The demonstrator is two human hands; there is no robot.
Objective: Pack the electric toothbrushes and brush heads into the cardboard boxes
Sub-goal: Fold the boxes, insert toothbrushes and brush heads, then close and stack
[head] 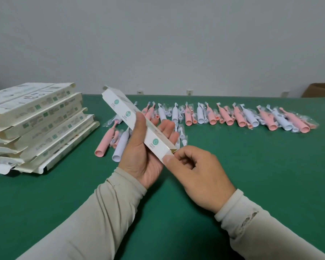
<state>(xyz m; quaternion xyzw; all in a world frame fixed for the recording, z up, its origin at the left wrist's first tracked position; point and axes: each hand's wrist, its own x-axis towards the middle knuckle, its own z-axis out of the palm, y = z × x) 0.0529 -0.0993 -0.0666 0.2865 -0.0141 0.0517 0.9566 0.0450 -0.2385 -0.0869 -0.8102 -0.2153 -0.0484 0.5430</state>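
Observation:
My left hand (146,152) holds a long white cardboard box (128,113) above the table, thumb over its top face and fingers underneath. The box slants from far left down to near right. My right hand (197,175) pinches the flap at the box's near end, thumb pressed on it. A row of pink and white electric toothbrushes (233,117) with brush heads in clear wrappers lies across the far side of the table. A pink toothbrush (103,145) and a white toothbrush (120,149) lie nearer, just left of my left hand.
A stack of flattened white boxes (38,124) sits at the left of the green table (251,175). A brown carton (321,90) shows at the far right edge. A pale wall stands behind the table.

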